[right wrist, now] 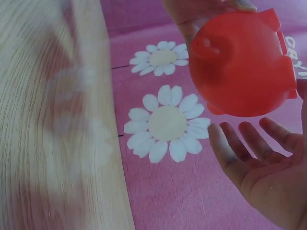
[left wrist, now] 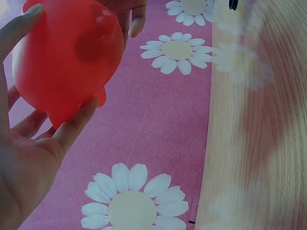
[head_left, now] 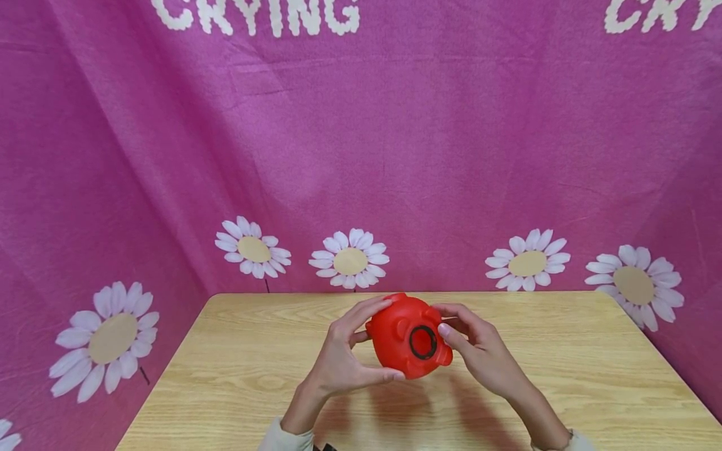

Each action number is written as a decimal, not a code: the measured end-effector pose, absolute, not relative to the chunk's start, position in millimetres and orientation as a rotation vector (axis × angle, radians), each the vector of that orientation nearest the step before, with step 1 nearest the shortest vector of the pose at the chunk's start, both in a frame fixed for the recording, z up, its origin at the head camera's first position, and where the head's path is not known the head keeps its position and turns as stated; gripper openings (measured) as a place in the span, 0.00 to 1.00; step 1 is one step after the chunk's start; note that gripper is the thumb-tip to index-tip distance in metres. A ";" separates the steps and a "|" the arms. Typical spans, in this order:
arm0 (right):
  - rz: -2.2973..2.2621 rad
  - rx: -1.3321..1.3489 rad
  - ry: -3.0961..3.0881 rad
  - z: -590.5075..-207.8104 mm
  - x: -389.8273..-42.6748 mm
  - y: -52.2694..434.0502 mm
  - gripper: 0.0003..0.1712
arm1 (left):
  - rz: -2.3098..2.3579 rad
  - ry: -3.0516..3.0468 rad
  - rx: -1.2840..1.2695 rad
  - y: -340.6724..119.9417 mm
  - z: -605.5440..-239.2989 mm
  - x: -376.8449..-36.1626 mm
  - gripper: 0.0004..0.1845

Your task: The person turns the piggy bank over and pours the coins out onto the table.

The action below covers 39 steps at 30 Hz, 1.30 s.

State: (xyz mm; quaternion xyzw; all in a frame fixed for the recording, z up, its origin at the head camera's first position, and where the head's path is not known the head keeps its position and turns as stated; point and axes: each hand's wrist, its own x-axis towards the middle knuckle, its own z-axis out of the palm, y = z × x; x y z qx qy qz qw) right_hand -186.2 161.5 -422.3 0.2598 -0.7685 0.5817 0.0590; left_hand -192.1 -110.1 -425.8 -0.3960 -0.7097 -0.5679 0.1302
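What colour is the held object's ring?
Dark, near black; the ring shows best in the head view.

Red pig (head_left: 392, 344): we see what looks like plastic, smooth, with a soft sheen and moulded bumps.
Dark ring (head_left: 413, 344): we read it as matt; its material we cannot tell.
Tabletop (head_left: 242, 363): wood or wood-look, we cannot say which; grained, smooth, glossy enough to mirror flowers.
Backdrop (head_left: 383, 156): we see matt cloth, lightly creased.
Daisies (head_left: 350, 260): flat, matt, as if printed.
Sleeve (head_left: 286, 438): pale matt cloth.

Right hand (right wrist: 273, 177) spread, just beside red rounded piece (right wrist: 249, 67); left hand (right wrist: 199, 12) behind it. Wood tabletop (right wrist: 38, 120) left, daisy cloth (right wrist: 172, 196) beyond.
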 end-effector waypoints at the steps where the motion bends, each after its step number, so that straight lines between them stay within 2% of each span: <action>1: 1.787 0.789 -2.335 -422.2 -186.4 160.4 0.19 | -1.655 -2.063 -1.154 -110.1 -425.7 -192.1 0.53; 17: 2.051 0.793 -2.404 -420.5 -184.4 155.7 0.24 | -1.663 -2.077 -1.191 -111.2 -426.0 -192.7 0.54; 24: 2.073 0.753 -2.343 -417.8 -182.7 153.8 0.25 | -1.651 -2.106 -1.102 -112.0 -425.1 -190.8 0.53; 39: 2.109 0.512 -2.203 -412.8 -178.4 150.4 0.26 | -1.726 -2.100 -0.875 -102.6 -424.8 -186.8 0.41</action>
